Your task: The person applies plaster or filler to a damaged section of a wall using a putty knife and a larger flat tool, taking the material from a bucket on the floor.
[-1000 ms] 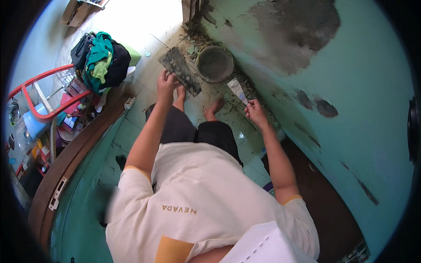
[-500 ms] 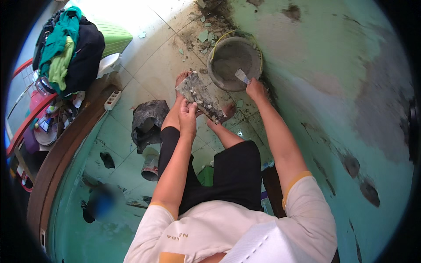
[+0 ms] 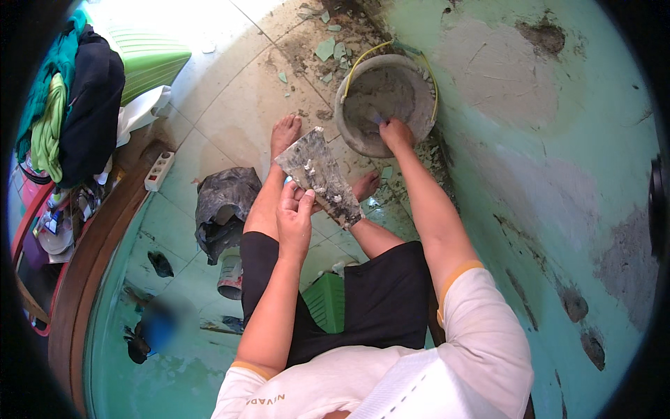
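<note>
The right hand (image 3: 396,133) has now dipped into the grey bucket (image 3: 419,87), fingers wrapped round a tool, while the left hand (image 3: 294,220) grips the smeared mortar board (image 3: 317,174), brought nearer for loading.

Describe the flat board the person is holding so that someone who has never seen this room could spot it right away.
Start at the round grey bucket standing against the green wall, where the right hand reaches in. Just below and left of it, above the person's bare feet, the left hand holds up the board. It is the only flat, tilted slab, its face smeared with grey mortar.
</note>
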Available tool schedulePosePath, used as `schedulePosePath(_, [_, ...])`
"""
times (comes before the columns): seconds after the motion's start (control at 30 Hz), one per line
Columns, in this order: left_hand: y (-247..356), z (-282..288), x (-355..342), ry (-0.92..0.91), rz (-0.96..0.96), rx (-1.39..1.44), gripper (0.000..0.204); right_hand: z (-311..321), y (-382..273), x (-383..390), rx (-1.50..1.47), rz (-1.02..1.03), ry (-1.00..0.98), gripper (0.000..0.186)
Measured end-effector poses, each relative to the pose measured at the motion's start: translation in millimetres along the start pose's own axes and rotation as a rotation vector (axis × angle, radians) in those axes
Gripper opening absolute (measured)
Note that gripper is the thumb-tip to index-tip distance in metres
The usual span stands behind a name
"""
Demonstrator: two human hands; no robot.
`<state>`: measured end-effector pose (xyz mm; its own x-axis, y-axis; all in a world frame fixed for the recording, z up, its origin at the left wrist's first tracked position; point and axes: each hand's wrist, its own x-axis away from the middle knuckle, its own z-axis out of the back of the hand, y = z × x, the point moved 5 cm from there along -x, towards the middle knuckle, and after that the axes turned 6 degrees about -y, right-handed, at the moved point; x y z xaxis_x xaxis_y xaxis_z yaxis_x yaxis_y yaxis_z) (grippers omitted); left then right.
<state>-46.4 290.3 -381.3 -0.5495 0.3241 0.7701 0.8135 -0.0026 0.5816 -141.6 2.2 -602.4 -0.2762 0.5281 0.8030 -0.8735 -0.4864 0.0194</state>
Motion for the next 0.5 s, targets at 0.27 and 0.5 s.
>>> schedulePosePath(0.27, [8.4, -7.7, -2.2, -0.05, 0.026, -0.025, 0.027, 7.6, -0.7, -4.6, 0.053, 0.325, 0.181, 0.036])
schedulePosePath(0.5, [9.8, -10.2, -5.4, -0.044, 0.034, -0.005, 0.027, 19.2, -10.2, -2.2, -0.053, 0.44, 0.144, 0.037])
